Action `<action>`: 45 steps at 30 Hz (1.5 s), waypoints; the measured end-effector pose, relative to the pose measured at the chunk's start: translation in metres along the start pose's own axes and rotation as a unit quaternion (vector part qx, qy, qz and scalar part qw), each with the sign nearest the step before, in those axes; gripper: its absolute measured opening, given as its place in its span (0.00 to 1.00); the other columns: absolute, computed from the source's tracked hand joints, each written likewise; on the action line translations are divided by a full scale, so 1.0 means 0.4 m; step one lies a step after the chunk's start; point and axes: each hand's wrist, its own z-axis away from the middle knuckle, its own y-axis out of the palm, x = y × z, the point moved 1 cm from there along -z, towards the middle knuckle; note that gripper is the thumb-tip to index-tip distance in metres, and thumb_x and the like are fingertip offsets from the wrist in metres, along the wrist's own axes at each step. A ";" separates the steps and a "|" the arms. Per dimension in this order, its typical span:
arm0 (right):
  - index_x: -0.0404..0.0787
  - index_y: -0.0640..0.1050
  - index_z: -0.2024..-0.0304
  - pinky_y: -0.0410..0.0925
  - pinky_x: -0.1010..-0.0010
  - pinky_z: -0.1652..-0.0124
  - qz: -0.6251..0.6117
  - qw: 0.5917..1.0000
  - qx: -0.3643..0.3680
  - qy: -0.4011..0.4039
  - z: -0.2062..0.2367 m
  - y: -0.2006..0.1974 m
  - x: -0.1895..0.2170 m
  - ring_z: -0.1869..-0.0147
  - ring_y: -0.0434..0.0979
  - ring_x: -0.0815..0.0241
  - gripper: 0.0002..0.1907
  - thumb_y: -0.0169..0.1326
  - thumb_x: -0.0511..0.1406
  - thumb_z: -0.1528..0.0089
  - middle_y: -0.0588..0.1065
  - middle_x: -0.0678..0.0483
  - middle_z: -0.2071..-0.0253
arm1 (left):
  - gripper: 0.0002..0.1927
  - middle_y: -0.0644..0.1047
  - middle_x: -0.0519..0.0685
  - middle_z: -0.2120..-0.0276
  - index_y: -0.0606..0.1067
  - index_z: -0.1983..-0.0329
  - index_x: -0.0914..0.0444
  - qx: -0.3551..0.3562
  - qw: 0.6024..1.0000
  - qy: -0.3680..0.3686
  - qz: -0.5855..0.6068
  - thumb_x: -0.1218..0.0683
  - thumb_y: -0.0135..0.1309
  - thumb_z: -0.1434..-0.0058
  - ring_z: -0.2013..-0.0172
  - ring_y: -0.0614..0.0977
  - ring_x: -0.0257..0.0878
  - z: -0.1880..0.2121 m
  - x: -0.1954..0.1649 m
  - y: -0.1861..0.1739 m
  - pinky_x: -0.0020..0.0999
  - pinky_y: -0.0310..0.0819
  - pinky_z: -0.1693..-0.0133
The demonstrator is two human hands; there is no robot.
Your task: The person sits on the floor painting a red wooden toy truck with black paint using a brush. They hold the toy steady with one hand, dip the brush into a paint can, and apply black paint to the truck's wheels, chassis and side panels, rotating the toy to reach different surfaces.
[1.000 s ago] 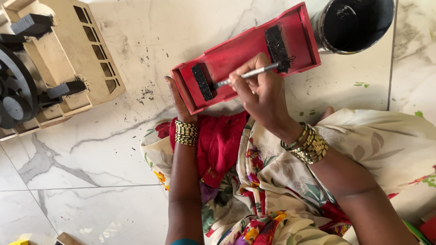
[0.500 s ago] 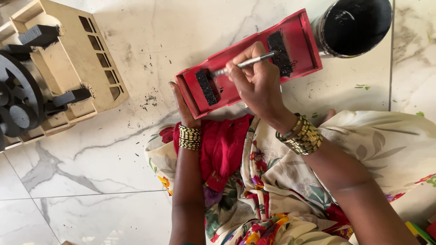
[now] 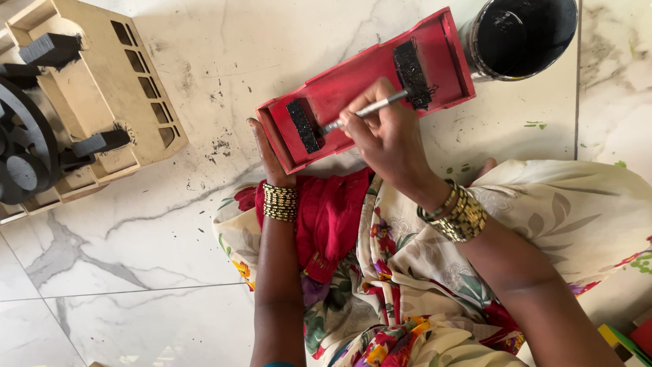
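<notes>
Our right hand [image 3: 390, 139], fingers clamped on a brush [image 3: 363, 111], over the red tray [image 3: 353, 81], left hand [image 3: 268, 153] steadying its edge, fingers seemingly curled beneath, black paint can [image 3: 519, 34] nearby

A red wooden tray [image 3: 360, 81] lies tilted on the marble floor [image 3: 136, 272], its long axis running from seven to two o'clock. The left hand [image 3: 268, 153] props its lower end from beneath at seven o'clock. The right hand [image 3: 387, 136] pinches a thin brush [image 3: 363, 111] in its fingers [image 3: 353, 122], the tip meeting a black block [image 3: 303, 126] inside the tray; a second black block [image 3: 411, 65] sits towards two o'clock. A black paint can [image 3: 523, 34] stands just beside the tray's upper end. An unpainted wooden frame [image 3: 109, 81] with black pieces rests at ten o'clock.
</notes>
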 end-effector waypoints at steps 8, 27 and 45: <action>0.36 0.69 0.58 0.73 0.80 0.64 0.036 0.998 -0.046 0.029 0.073 -0.023 0.028 0.61 0.81 0.70 0.09 0.57 0.31 0.30 0.80 0.50 0.63 | 0.40 0.70 0.54 0.33 0.63 0.28 0.63 0.016 1.000 0.016 -0.020 0.30 0.36 0.29 0.37 0.75 0.44 0.006 -0.006 0.001 0.43 0.71 0.36; 0.36 0.67 0.57 0.72 0.80 0.64 -0.042 0.999 -0.028 0.003 0.052 -0.028 0.020 0.62 0.75 0.69 0.08 0.55 0.28 0.30 0.80 0.44 0.58 | 0.39 0.72 0.55 0.37 0.64 0.29 0.63 0.019 1.000 0.010 0.001 0.29 0.37 0.28 0.40 0.77 0.45 -0.007 0.011 -0.011 0.43 0.74 0.39; 0.34 0.71 0.50 0.82 0.58 0.50 -0.253 0.934 -0.242 -0.072 0.158 -0.387 0.112 0.50 0.86 0.45 0.09 0.60 0.27 0.26 0.79 0.42 0.53 | 0.31 0.76 0.52 0.43 0.70 0.35 0.67 0.031 0.999 -0.007 -0.029 0.42 0.55 0.32 0.46 0.80 0.40 0.080 -0.055 0.015 0.40 0.77 0.45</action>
